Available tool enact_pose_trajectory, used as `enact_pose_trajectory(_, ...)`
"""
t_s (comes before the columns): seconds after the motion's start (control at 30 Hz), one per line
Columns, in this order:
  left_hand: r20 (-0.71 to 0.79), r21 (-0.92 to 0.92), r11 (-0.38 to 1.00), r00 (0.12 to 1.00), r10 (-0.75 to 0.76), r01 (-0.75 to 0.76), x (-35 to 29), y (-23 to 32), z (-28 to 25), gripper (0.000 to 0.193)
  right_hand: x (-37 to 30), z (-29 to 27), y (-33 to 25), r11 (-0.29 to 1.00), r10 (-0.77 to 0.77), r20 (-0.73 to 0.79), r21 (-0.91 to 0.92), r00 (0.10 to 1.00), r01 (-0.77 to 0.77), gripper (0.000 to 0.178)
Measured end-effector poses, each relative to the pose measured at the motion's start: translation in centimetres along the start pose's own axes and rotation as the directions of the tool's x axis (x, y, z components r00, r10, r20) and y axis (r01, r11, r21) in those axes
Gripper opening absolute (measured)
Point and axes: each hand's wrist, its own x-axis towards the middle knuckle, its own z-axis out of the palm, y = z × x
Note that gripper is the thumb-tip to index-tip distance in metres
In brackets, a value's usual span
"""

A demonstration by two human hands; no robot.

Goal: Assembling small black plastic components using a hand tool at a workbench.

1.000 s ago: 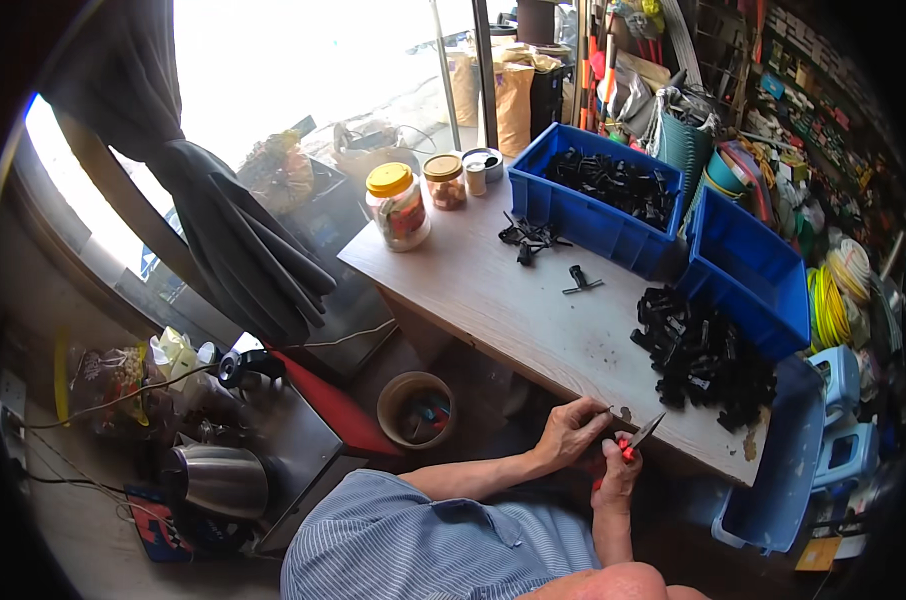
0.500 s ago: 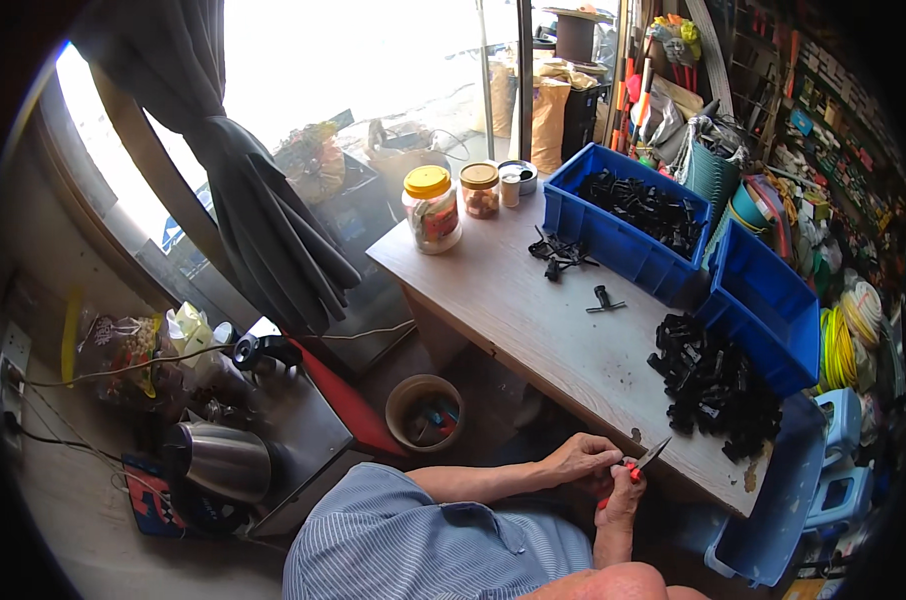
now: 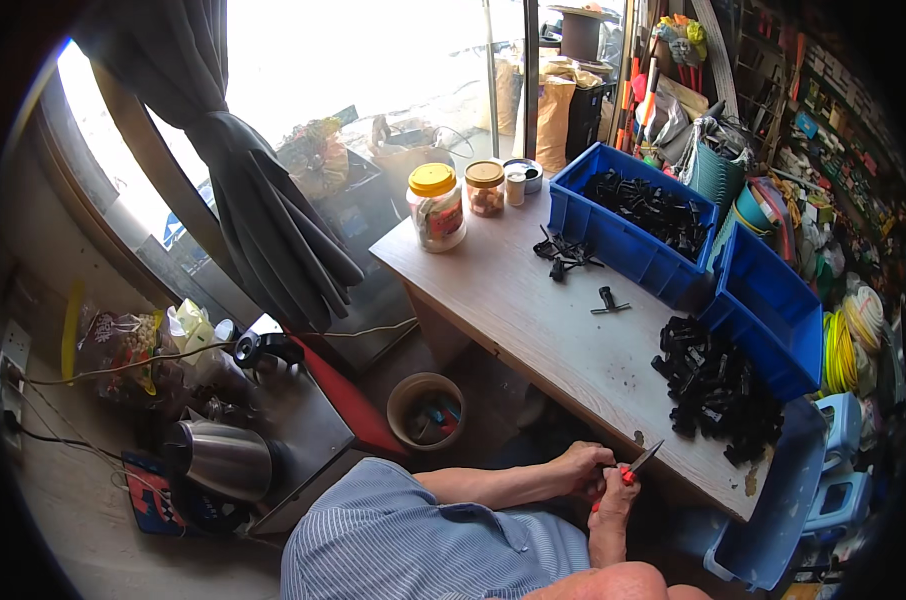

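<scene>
Lower centre, desk [image 3: 533,310] edge: left hand [image 3: 580,468], fingers curled, contents unclear.
Right hand [image 3: 615,497]: fingers clamped on red-handled knife [image 3: 635,468].
Risk: blade slipping toward left fingers.

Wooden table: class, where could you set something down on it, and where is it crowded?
Bare wood runs down the table between the yellow-lidded jar and the loose black parts. Crowded: the black pile and blue bins.

Your hands [image 3: 598,480] sit at the near edge of the wooden table [image 3: 503,290]. Toward twelve o'clock, bare tabletop gives open passage. At two o'clock a heap of black parts [image 3: 718,385] blocks the way, with blue bins [image 3: 763,300] behind it. At eleven o'clock, far off, jars [image 3: 436,205] stand.
</scene>
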Motion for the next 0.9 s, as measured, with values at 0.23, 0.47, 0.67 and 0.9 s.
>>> enact_pose_trajectory(0.23,0.08,-0.024,0.999,0.996,0.029,-0.027,-0.3,0.1,-0.8,0.014,0.4,-0.5,0.3,1.0,-0.001,0.006,0.022,1.0,0.0,0.014)
enact_pose_trajectory(0.47,0.319,0.224,0.882,0.887,0.334,-0.414,-1.0,0.4,-3.1,0.034,2.3,-1.9,1.2,0.994,-0.058,-0.006,0.097,0.998,0.058,0.011)
enact_pose_trajectory(0.67,0.555,0.219,0.821,0.759,0.341,-0.528,-1.8,0.3,-4.9,0.053,2.2,-2.0,1.3,0.988,-0.024,0.04,0.155,0.999,0.018,0.012)
enact_pose_trajectory(0.9,0.693,0.492,0.09,0.451,0.563,-0.866,-1.5,0.6,-4.7,0.05,2.1,-1.7,1.5,0.988,-0.041,0.026,0.153,0.999,0.037,0.012)
